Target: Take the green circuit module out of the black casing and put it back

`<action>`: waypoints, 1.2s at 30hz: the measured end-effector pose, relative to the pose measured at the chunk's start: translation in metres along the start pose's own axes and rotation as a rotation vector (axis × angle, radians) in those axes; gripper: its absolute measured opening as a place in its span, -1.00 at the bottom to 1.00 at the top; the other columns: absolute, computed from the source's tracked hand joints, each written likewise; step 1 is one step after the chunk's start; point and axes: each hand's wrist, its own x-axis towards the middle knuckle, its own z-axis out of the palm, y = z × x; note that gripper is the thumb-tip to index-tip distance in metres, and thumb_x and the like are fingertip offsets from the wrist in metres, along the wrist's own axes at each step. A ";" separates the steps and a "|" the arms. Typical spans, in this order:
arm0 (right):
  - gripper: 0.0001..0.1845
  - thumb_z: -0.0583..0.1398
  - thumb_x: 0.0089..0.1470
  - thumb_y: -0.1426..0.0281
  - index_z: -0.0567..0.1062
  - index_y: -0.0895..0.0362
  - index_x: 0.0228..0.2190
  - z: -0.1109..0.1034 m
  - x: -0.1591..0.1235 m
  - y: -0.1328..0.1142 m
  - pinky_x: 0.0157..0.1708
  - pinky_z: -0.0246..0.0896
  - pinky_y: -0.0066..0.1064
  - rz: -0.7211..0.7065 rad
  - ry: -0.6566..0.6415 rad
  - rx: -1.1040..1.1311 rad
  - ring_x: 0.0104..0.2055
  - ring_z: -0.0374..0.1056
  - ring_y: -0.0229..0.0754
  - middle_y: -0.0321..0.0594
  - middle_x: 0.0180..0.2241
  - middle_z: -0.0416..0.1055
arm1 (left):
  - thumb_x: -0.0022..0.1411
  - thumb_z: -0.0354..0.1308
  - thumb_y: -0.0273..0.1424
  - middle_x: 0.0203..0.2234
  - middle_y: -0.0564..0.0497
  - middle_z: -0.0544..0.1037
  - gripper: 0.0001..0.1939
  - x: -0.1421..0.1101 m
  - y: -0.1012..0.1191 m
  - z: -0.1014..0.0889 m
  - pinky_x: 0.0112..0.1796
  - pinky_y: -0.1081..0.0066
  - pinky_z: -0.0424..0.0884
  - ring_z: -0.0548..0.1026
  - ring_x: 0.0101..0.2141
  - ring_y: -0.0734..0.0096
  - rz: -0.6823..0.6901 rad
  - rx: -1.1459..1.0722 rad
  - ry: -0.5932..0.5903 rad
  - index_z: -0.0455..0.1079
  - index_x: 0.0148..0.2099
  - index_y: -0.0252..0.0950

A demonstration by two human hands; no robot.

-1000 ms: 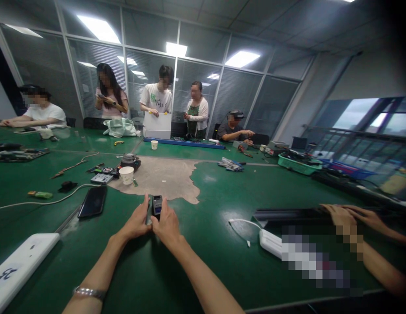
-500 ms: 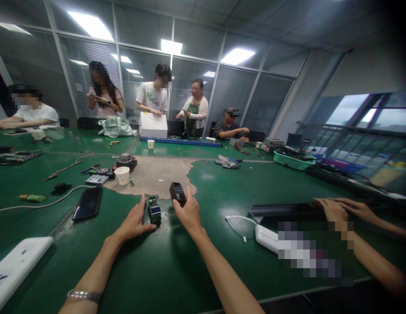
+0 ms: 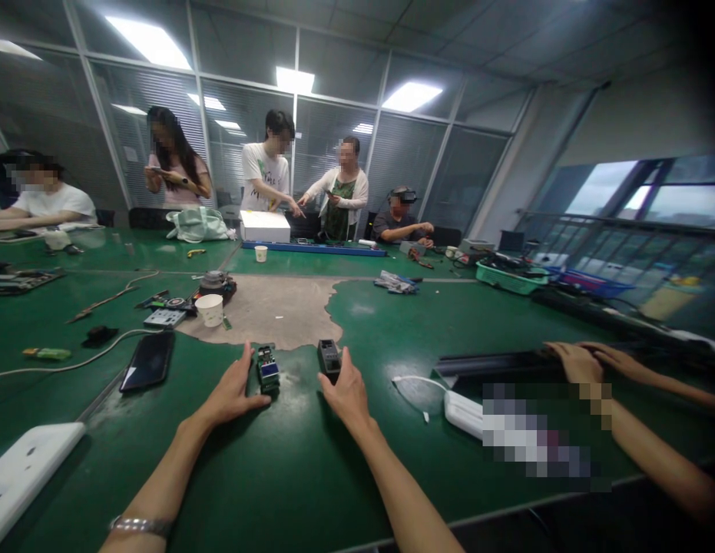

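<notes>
Pinching a dark rectangular housing (image 3: 329, 357) between thumb and fingers, the right hand (image 3: 346, 390) is over the near part of the green desk (image 3: 288, 476). Openings show in the housing's upper face; whether its base touches the desk cannot be told. The left hand (image 3: 233, 392) has its grip spread, thumb and fingers curving beside a small circuit board (image 3: 268, 372) that carries a blue-lit screen. The board is on the desk between the two hands, apart from the housing, its lower end close to the left thumb; contact there cannot be made out. A metal bracelet (image 3: 139, 526) circles the left wrist.

To the left of the hands lie a black phone (image 3: 147, 361) and, nearer the desk's edge, a white slab-like object (image 3: 34, 468). Beyond the board, a worn brownish patch (image 3: 288, 307) spreads over the desk, with a white paper cup (image 3: 210, 311) at its left side beside some electronic parts (image 3: 167, 316). To the right, a white block (image 3: 464, 413) with a short white lead lies in front of a long black bar (image 3: 495, 367), on which a co-worker's hand (image 3: 581, 362) rests. Across the desk, a standing person (image 3: 266, 169) is behind a white box (image 3: 265, 227).
</notes>
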 end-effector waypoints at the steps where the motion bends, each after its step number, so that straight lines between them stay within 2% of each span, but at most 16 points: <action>1: -0.06 0.27 0.14 0.23 0.05 0.43 0.35 0.001 -0.001 0.002 0.16 0.24 -0.17 -0.010 0.015 0.004 0.19 0.34 0.17 0.24 0.18 0.35 | 0.13 0.33 -0.01 0.42 -0.47 -0.05 0.33 0.000 0.000 0.000 0.28 -0.15 0.07 0.08 0.36 -0.31 -0.002 0.003 -0.004 -0.59 0.50 -0.36; 4: -0.04 0.27 0.13 0.19 0.05 0.44 0.35 0.003 -0.001 0.007 0.19 0.20 -0.14 -0.033 0.049 0.019 0.22 0.30 0.19 0.25 0.23 0.29 | 0.13 0.33 0.01 0.42 -0.48 -0.06 0.34 0.000 0.000 0.000 0.29 -0.16 0.05 0.06 0.37 -0.31 -0.005 0.003 0.001 -0.61 0.49 -0.36; 9: -0.19 0.22 0.17 0.30 0.13 0.35 0.34 0.001 0.001 0.001 0.11 0.29 -0.15 -0.011 0.024 0.070 0.13 0.42 0.13 0.20 0.11 0.44 | 0.13 0.34 -0.01 0.41 -0.46 -0.02 0.35 0.001 -0.001 0.002 0.29 -0.17 0.05 0.08 0.36 -0.30 -0.002 -0.012 0.008 -0.63 0.49 -0.35; 14: -0.16 0.24 0.16 0.23 0.15 0.38 0.32 -0.007 0.002 -0.037 0.18 0.25 -0.16 -0.061 0.028 0.285 0.20 0.37 0.11 0.21 0.16 0.40 | 0.12 0.35 -0.03 0.41 -0.44 0.00 0.35 0.000 -0.003 0.003 0.27 -0.19 0.08 0.10 0.35 -0.31 0.014 -0.013 0.032 -0.62 0.49 -0.31; 18: -0.16 0.26 0.14 0.22 0.17 0.35 0.32 -0.004 0.000 -0.075 0.16 0.29 -0.19 -0.132 -0.037 0.403 0.17 0.40 0.06 0.15 0.12 0.45 | 0.11 0.37 -0.05 0.41 -0.43 0.01 0.34 0.000 -0.005 0.004 0.28 -0.15 0.08 0.10 0.36 -0.26 0.031 -0.020 0.050 -0.60 0.50 -0.30; 24: -0.11 0.27 0.12 0.24 0.13 0.38 0.33 0.012 -0.002 -0.109 0.15 0.28 -0.19 -0.157 -0.123 0.329 0.17 0.40 0.10 0.18 0.14 0.43 | 0.09 0.40 -0.11 0.39 -0.45 0.06 0.37 0.000 -0.009 0.008 0.26 -0.14 0.13 0.13 0.35 -0.23 0.025 -0.041 0.061 -0.63 0.49 -0.31; 36: -0.08 0.25 0.12 0.26 0.05 0.39 0.35 0.021 -0.004 -0.131 -0.02 0.34 -0.20 -0.189 -0.233 0.049 0.01 0.49 0.13 0.18 -0.04 0.53 | 0.10 0.36 -0.19 0.38 -0.43 0.08 0.35 0.002 -0.008 0.008 0.26 -0.15 0.16 0.16 0.34 -0.22 0.093 -0.066 0.089 -0.67 0.48 -0.34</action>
